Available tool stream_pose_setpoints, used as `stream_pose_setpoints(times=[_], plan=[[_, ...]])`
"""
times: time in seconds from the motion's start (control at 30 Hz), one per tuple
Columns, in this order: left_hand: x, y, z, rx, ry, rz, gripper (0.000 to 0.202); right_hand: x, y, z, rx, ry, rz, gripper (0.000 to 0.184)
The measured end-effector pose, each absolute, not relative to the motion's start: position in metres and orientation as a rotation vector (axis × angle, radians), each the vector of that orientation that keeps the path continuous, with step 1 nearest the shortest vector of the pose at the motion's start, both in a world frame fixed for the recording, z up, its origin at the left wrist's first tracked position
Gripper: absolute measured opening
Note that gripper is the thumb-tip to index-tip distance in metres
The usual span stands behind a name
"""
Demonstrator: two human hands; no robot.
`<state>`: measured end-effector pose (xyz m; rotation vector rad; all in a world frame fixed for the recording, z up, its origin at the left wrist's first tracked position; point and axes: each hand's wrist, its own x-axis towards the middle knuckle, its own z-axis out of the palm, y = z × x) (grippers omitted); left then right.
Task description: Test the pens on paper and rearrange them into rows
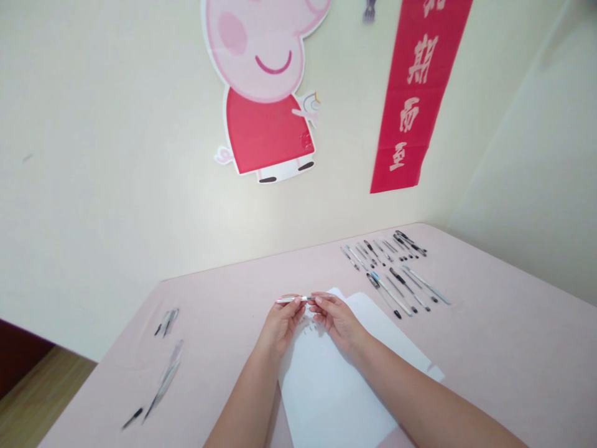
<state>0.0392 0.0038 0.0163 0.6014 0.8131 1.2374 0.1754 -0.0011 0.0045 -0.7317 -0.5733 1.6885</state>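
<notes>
A slim pen (304, 298) with a white barrel lies crosswise between my two hands, above the far end of some white paper (336, 386). My left hand (283, 320) pinches its left part, fingers closed. At the other side my right hand (336, 317) grips the right part, with the fingertips of both hands close together. Several tiny dark bits (311, 325) lie on the paper just below my fingers. My fingers hide part of the pen, and its fine details are too small to make out.
Several pens and pen parts (398, 280) lie in two rows at the back right of the pink table (224, 386). To the left are more pen parts (161, 392) and a small group of pieces (168, 322). A wall (140, 186) stands behind the table.
</notes>
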Motion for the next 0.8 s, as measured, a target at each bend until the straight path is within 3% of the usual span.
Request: stream_pose_setpoints(times=[0.8], plan=[[0.0390, 0.0030, 0.0169, 0.654, 0.783, 1.246, 0.018, 0.1749, 0.0010, -0.0011, -0.838, -0.675, 1.622, 0.041]])
